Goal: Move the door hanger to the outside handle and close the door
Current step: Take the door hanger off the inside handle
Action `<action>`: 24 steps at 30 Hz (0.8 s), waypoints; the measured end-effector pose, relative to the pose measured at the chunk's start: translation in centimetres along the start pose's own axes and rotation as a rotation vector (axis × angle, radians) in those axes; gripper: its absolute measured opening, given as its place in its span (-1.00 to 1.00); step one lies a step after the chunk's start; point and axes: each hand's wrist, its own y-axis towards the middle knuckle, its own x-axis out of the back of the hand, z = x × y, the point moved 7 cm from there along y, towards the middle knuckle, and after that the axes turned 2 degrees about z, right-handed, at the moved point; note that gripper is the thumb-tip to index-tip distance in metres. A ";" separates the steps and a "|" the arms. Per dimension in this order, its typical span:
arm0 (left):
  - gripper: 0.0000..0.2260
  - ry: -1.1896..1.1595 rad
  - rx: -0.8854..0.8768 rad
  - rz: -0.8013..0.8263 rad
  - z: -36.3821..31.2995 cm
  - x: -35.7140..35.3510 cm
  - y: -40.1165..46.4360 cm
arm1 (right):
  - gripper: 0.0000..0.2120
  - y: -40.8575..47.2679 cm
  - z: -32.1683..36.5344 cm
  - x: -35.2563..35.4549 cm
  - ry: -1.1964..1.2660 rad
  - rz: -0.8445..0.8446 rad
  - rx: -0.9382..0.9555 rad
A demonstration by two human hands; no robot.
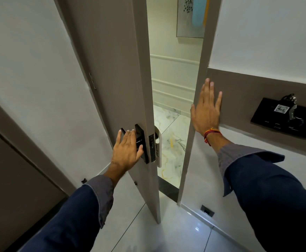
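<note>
On the far side of the half-open door [123, 84], a pale door hanger [158, 142] hangs off the handle there, just right of the latch edge, so that part looks done, I'd guess. What's left is shutting the door. The left hand [125, 151] rests over the black near-side handle [140, 142], fingers spread loose, not really clamping it, so the hanger sits just past it. The right hand [206, 111] is flat and open on the door frame [194, 124], holding nothing.

white tag [280, 108] | on black wall panel [268, 115] | handwritten "406"
</note>
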 end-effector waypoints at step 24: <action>-0.33 0.009 -0.010 0.044 1.8 0.0 -1.6 | -0.83 -2.3 14.3 -6.2 0.743 0.706 0.357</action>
